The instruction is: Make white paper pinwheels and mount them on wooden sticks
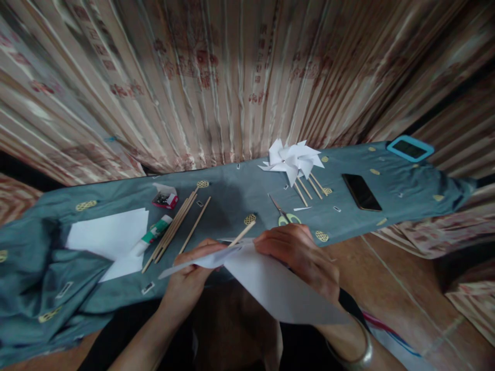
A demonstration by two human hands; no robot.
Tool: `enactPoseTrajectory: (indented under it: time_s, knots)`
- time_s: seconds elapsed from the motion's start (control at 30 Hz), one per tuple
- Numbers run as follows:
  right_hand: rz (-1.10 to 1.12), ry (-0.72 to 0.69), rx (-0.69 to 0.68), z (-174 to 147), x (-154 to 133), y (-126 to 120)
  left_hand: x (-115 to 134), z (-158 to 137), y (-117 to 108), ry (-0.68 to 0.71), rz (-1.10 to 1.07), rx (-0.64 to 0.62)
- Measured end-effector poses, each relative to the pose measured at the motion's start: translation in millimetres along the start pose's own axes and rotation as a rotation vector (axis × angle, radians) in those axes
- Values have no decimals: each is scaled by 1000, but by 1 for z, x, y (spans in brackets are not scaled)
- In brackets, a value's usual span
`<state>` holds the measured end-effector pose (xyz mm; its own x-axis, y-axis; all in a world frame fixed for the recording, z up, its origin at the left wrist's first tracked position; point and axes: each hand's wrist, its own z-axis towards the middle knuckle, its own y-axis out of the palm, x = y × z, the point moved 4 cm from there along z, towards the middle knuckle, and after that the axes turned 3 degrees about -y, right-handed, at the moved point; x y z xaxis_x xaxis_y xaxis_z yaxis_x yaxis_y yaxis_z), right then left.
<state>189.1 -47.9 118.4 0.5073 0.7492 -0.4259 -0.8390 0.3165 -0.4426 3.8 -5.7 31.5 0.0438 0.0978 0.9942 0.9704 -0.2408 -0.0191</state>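
Close in front of me, a white paper pinwheel (274, 283) is held up, with a wooden stick (244, 233) pointing away from behind its paper. My left hand (191, 281) is closed on the left blade, thumb and fingers pinching the paper. On the other side, my right hand (305, 257) has its fingers bent over the paper's far edge, while a wide blade hangs in front of its palm. The paper hides where the stick joins. Just beyond my right hand lie scissors (289, 219) with pale green handles.
Several finished pinwheels (296, 159) lie at the back of the cloth-covered table (240, 190). To their right are a phone (361, 191) and a blue-framed device (410, 148). Leftward are loose sticks (174, 229), a glue stick (157, 229), a small red box (165, 197) and paper sheets (110, 234).
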Motion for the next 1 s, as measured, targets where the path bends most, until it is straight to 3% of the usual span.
enactPoseTrajectory:
  time_s: [0.3, 0.6, 1.0]
  knots:
    - [49, 8, 57, -4, 8, 3, -1, -1, 4, -67, -73, 85]
    - [47, 53, 39, -1, 8, 1, 9, 1, 4, -41, -54, 108]
    - [51, 55, 28, -2, 8, 0, -2, 0, 3, -32, -2, 65]
